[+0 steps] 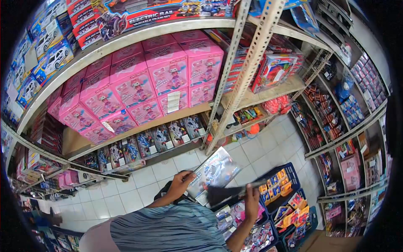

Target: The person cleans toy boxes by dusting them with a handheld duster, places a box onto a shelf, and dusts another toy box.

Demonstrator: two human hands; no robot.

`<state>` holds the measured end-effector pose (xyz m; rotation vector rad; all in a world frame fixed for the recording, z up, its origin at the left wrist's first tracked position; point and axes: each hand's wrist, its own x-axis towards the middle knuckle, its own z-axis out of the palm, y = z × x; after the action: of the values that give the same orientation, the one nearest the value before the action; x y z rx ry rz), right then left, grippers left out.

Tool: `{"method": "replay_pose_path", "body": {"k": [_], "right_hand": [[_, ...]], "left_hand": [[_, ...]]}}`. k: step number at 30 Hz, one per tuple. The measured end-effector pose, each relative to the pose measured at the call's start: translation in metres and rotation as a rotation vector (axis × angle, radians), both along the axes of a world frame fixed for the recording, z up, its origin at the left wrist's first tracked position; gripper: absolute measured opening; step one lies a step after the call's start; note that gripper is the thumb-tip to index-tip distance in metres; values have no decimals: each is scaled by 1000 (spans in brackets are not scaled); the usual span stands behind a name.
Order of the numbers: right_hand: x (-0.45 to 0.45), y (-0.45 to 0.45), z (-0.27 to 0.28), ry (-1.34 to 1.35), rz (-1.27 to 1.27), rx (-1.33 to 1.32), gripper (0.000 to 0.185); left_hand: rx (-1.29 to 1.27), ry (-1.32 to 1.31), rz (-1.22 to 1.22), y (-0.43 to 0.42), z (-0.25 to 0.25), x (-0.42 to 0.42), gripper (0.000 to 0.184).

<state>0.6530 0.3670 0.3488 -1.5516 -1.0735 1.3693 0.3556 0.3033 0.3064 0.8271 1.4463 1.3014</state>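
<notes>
My left hand (181, 185) grips the left edge of a flat, silvery toy box (217, 171) with printed pictures on its front. The box tilts above the tiled floor. My right hand (252, 201) is closed on a dark, limp-looking thing, perhaps a cloth (224, 194), which is smeared by motion and lies across the box's lower right corner; I cannot tell whether it touches the box. Below my right hand stand dark blue crates (289, 168) with orange and yellow toy packs (277, 185) and pink and white packs (260, 237).
Pink doll boxes (168, 75) fill the shelf ahead, above a lower row of toy boxes (161, 137). A perforated metal post (247, 71) rises at the shelf's right end. More stocked shelves (336, 138) line the right side. Cardboard (331, 242) lies at the lower right.
</notes>
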Motion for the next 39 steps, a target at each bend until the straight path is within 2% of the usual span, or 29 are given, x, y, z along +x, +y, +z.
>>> {"method": "replay_pose_path", "body": {"k": [3,4,7,8,9,10,11,12,14,15,16,17,19,22,25,26,27,29,32,35,36,39], "right_hand": [[-4,-11,11,-5,-183,44,43],[-2,-9,-1,159,-393,107,41],[2,-19,4,209,-382,117,54],[-2,-26,19,91,-285,78,54],[2,-27,10,25,-142,61,50],[3,-35,3,5,-206,67,46],[-9,-35,10,-15,-266,78,42],[-16,-34,9,206,-368,209,39],[-29,-36,-1,-14,-583,246,41],[-37,-35,0,5,-632,243,44],[-42,-40,7,179,-536,177,44],[-53,-43,24,83,-365,77,38],[-77,-39,9,121,-190,50,36],[-106,-28,-2,325,-469,168,37],[-127,-36,1,194,-449,85,36],[-126,-40,-14,131,-292,28,37],[-150,-41,6,77,-183,66,40],[-158,-45,2,182,-199,66,39],[-165,-41,-4,340,-659,159,36],[-169,-45,-7,122,-371,35,35],[-184,-46,11,114,-214,38,37],[-192,-36,16,231,-470,169,32]], "left_hand": [[33,63,-63,5,6,1,30],[25,39,-71,7,6,2,31],[-22,3,-123,12,6,-4,35],[-33,-1,-140,16,5,-8,36],[-46,-6,-158,19,2,-12,36],[-34,8,-167,24,-3,-17,36],[-21,39,-193,28,12,-22,35],[8,44,-200,32,16,-28,35],[24,35,-210,33,17,-41,34],[18,22,-218,34,17,-49,34],[-3,33,-236,33,20,-58,34],[70,28,-186,33,12,-63,34],[-39,-69,-219,28,10,-84,33],[13,-59,-254,26,10,-109,33],[24,-77,-279,19,-6,-130,32],[26,-87,-287,20,-10,-135,32],[18,-104,-309,20,-10,-141,32],[-2,-131,-349,19,-8,-152,32],[16,-186,-390,16,-4,-161,31],[67,-176,-467,18,3,-168,32],[72,-176,-491,18,1,-169,32],[74,-172,-557,21,-1,-172,33]]}}
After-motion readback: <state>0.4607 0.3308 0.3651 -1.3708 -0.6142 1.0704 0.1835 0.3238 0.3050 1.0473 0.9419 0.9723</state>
